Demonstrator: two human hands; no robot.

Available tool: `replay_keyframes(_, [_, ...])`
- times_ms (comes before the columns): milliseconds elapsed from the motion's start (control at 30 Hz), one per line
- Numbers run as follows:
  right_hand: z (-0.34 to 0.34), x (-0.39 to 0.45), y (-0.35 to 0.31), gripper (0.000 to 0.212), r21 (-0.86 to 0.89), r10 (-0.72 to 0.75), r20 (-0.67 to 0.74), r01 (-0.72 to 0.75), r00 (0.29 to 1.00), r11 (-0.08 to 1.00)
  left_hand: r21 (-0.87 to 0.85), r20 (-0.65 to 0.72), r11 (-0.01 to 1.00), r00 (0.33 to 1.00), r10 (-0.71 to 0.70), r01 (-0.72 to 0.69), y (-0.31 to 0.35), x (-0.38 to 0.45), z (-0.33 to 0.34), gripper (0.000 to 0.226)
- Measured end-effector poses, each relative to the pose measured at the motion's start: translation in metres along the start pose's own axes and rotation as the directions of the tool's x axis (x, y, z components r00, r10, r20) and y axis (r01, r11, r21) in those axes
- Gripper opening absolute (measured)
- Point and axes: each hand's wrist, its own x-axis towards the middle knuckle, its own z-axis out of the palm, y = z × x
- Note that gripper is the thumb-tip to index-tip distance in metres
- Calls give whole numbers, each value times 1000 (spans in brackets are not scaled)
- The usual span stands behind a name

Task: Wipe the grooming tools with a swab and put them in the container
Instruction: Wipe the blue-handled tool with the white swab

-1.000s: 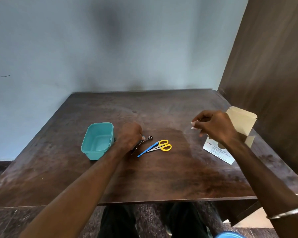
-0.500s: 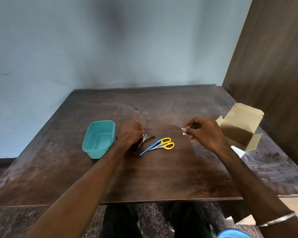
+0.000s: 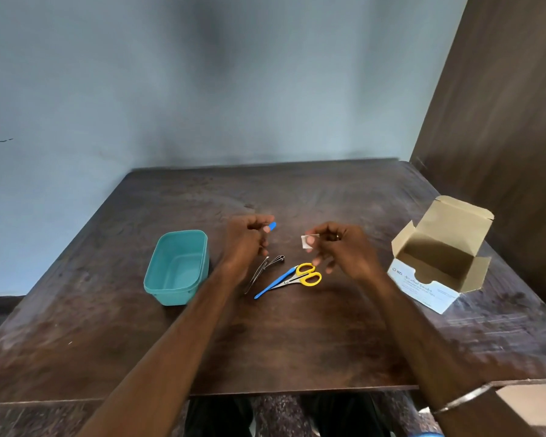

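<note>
i see my left hand (image 3: pixel 248 238) pinching a small blue-tipped tool (image 3: pixel 272 226), light and stiff; my right hand (image 3: pixel 338 247) pinches the flimsy swab (image 3: pixel 308 241) mid-frame.

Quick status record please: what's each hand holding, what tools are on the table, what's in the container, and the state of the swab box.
left hand: raised above the table, grips a blue-tipped tool, mostly hidden by the fingers
right hand: pinches a small white swab
on table: nail clippers; yellow-handled scissors with a blue blade cover
teal container: nothing inside, left of the tools
swab box: lid open, at the table's right side
</note>
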Motion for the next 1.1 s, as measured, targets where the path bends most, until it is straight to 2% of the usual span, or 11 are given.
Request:
replay_keyframes(100, [12, 17, 2, 10, 49, -3, -23, 4, 1000, 999, -77, 58, 997, 998, 1, 3, -6, 4, 5, 36])
replay_keyframes(333, [38, 62, 11, 6, 75, -11, -40, 14, 999, 997, -255, -8, 967, 1000, -1, -1, -18, 19, 13, 37])
replay_keyframes(500, [44, 80, 24, 6, 27, -55, -48, 57, 997, 998, -202, 7, 974, 994, 105, -101, -27, 30, 11, 45])
replay_keyframes(633, [42, 87, 28, 18, 55, -84, -86, 89, 993, 995, -168, 57, 968, 978, 199, -187, -31, 33, 11, 50])
replay_keyframes(767, [37, 88, 28, 30, 69, -79, -21, 80, 997, 994, -71, 34, 957, 958, 285, -282, -33, 36, 12, 64])
replay_keyframes(900, [33, 88, 29, 22, 28, -61, 16, 61, 998, 998, 11, 30, 934, 933, 358, -358, -34, 35, 13, 73])
replay_keyframes(1100, [31, 89, 32, 19, -16, -53, 25, 54, 998, 998, 60, 39, 917, 919, 392, -394, -40, 37, 14, 65])
